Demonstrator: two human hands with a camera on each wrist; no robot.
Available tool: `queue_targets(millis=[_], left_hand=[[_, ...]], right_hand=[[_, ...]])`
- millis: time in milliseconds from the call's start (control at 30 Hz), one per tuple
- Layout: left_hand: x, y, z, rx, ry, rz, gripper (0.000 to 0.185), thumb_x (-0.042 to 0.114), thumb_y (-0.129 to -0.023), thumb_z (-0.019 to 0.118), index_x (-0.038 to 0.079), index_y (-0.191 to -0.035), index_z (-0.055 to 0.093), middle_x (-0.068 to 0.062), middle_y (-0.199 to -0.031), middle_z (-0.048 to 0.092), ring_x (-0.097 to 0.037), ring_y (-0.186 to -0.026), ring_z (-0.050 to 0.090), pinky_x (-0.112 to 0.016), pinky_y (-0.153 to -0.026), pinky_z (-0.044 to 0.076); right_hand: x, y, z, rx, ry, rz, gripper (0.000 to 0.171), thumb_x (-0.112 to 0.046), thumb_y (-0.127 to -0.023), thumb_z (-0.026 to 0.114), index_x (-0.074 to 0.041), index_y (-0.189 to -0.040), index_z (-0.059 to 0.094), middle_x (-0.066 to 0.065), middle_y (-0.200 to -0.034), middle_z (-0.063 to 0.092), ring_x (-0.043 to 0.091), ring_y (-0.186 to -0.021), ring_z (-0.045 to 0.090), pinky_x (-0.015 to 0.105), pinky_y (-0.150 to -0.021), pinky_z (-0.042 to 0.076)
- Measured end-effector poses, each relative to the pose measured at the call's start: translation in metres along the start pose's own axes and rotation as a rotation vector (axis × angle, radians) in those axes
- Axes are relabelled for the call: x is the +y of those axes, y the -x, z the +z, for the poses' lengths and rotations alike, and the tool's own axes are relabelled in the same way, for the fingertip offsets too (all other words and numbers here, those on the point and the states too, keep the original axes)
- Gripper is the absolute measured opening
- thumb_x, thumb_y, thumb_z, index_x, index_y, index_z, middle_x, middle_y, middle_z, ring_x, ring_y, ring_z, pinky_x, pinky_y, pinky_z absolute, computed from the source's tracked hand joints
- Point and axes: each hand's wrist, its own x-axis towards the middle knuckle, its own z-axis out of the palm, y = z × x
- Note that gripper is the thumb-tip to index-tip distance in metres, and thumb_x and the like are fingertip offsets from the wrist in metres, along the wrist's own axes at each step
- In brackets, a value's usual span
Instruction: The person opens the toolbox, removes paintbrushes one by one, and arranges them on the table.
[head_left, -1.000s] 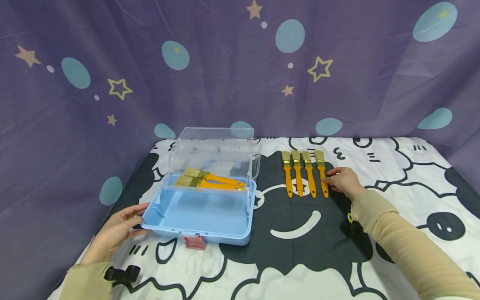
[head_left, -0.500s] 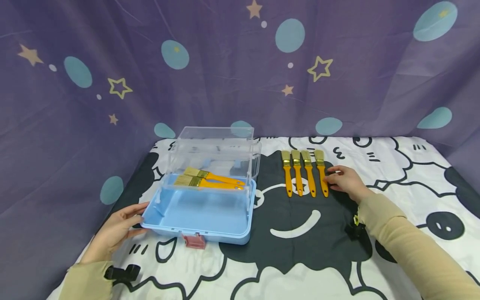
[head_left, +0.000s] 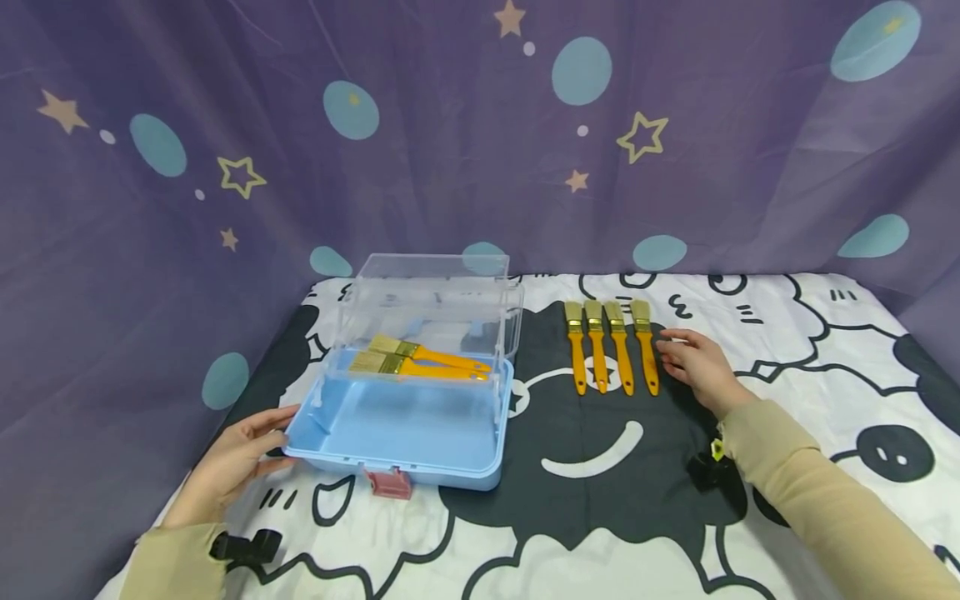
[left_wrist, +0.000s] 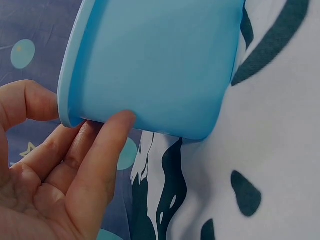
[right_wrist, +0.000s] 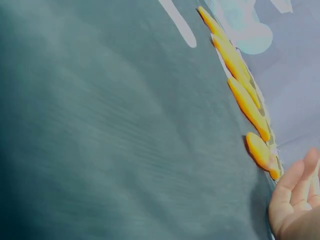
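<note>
Head view looks forward-down, wide, toward table (head_left: 405, 575)'s far edge; left wrist view, close up, shares blue box (head_left: 405, 425); right wrist view, low, shares 4 brushes (head_left: 597, 354).

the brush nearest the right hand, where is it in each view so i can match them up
Head: the brush is at the right end of the row of four, right of the picture's centre.
Left wrist: not in it.
Right wrist: the brush is the lowest of the row of four, towards the right edge.
Shared landmark: the right hand, beside the brush in both the head and right wrist views.
</note>
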Motion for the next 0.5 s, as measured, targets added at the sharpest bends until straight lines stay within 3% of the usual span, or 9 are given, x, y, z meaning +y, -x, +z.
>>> queue_targets(millis=[200,333,500], left_hand=[[0.002,0.0,0.0,-0.002,-0.005,0.002,0.059,0.003,-0.092,0.044,-0.008,-0.146,0.024,-0.032,-0.145,0.031,0.005,-0.086,0.059,-0.029,-0.073,0.057],[0.001,0.0,0.0,0.0,-0.008,0.003,0.059,0.003,-0.092,0.043,-0.008,-0.146,0.024,-0.032,-0.145,0.031,0.005,-0.086,0.059,-0.028,-0.073,0.057],[0.0,-0.001,0.0,0.005,-0.004,-0.009,0.059,0.003,-0.091,0.044,-0.008,-0.146,0.024,-0.032,-0.145,0.032,0.004,-0.086,0.059,-0.029,-0.072,0.057]], right_hand=[[0.002,0.007,0.001,-0.019,-0.19,0.016,0.02,-0.017,-0.094,0.056,-0.013,-0.113,0.052,-0.011,-0.086,0.054,0.005,-0.073,0.053,0.016,-0.068,0.05],[0.003,0.01,0.001,-0.033,-0.26,0.012,0.008,-0.016,-0.094,0.055,-0.018,-0.102,0.057,-0.011,-0.082,0.055,0.005,-0.072,0.053,0.017,-0.067,0.05],[0.003,0.012,0.002,-0.052,-0.313,0.006,0.014,-0.015,-0.095,0.054,-0.024,-0.088,0.062,-0.009,-0.082,0.056,0.005,-0.071,0.053,0.017,-0.067,0.05]])
